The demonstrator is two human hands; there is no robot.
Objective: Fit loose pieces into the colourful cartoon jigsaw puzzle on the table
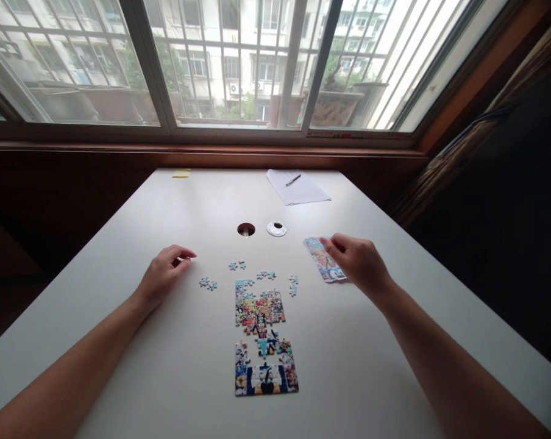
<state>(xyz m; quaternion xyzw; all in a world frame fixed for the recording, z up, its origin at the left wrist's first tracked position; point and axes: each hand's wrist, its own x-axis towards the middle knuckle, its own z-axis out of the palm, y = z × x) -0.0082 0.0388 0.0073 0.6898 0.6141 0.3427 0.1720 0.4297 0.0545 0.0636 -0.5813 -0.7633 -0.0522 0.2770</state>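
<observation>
A partly assembled jigsaw puzzle [259,308] lies on the white table, its upper block crowded with small colourful figures. Its lower block [267,379] has dark blue and white shapes, and a narrow joined cluster [266,342] lies between the two. My left hand [163,274] rests on the table left of the puzzle, fingers forward and thumb slightly apart. Nearest to it is a small group of loose pieces [208,283]. My right hand [360,259] is curled over the right part of a printed picture card [320,259]. Whatever its fingers may hold is hidden.
More joined pieces [266,275] and a vertical strip [294,285] lie around the puzzle's top. Beyond are a round table hole [246,230], its silvery cover [276,229], paper sheets [305,190] with a pen [293,180], and a yellow note [181,173]. A barred window stands behind.
</observation>
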